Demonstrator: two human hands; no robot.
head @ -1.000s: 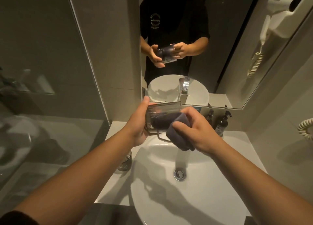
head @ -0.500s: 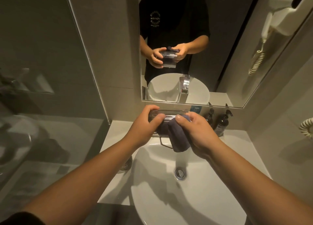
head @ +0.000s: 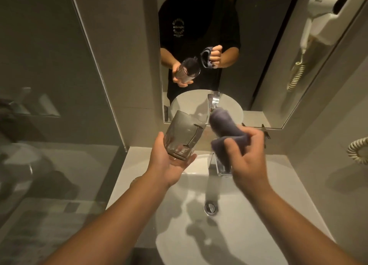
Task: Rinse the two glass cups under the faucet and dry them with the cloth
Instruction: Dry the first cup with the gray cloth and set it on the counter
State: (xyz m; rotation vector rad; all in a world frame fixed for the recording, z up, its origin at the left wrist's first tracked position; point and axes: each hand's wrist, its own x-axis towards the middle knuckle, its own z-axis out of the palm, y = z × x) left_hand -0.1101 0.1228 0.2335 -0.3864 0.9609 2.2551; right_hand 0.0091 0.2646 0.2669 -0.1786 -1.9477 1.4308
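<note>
My left hand [head: 169, 163] cups the base of a clear glass cup [head: 183, 135], held tilted with its mouth pointing up and away over the sink's back edge. My right hand [head: 249, 155] grips a dark grey-purple cloth [head: 225, 128], which sticks up clear of the cup, just to its right. The chrome faucet [head: 221, 165] stands under my right hand, partly hidden by it. A second glass cup [head: 135, 182] shows only as a rim on the counter behind my left forearm.
The white basin [head: 249, 235] with its metal drain [head: 209, 208] lies below my arms. A mirror [head: 258, 45] faces me. A glass shower partition [head: 59, 105] stands at the left. Dark dispenser bottles [head: 265, 132] sit behind the faucet, and a wall hair dryer's coiled cord [head: 356, 152] hangs at right.
The cloth was inside the cup with both hands close together. Now my right hand has pulled the cloth out and to the right, and my left hand has tilted the cup leftward.
</note>
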